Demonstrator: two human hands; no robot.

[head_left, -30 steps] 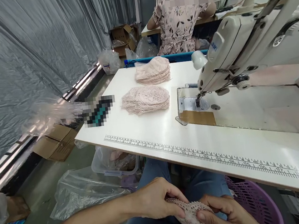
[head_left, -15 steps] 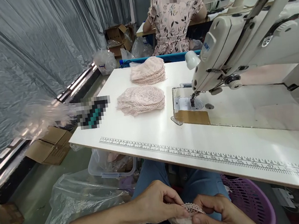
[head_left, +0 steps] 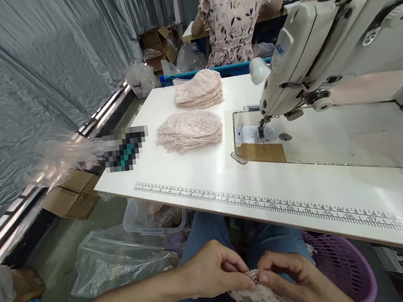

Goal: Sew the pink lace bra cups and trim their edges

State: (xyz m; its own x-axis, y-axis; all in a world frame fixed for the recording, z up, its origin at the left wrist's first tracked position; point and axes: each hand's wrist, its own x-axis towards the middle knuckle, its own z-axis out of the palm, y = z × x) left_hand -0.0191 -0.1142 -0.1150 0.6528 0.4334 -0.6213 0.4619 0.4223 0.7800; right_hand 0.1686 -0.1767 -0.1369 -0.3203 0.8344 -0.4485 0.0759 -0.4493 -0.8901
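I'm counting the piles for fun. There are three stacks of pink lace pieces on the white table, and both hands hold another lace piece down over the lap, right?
Not quite: the head view shows two stacks on the white table, not three. The left hand and right hand do hold a lace piece over the lap.

This is a garment sewing workshop. An industrial sewing machine [head_left: 325,54] is set into a white worktop [head_left: 203,170] with a measuring scale [head_left: 284,207] printed along its front edge. Two stacks of pink lace pieces [head_left: 189,131] lie on it. Another person [head_left: 234,21] sits at a second station behind. Plastic sheeting [head_left: 33,78] lines the wall, with cardboard boxes [head_left: 70,200], plastic bags [head_left: 120,264] and a purple basket [head_left: 346,270] on the floor.
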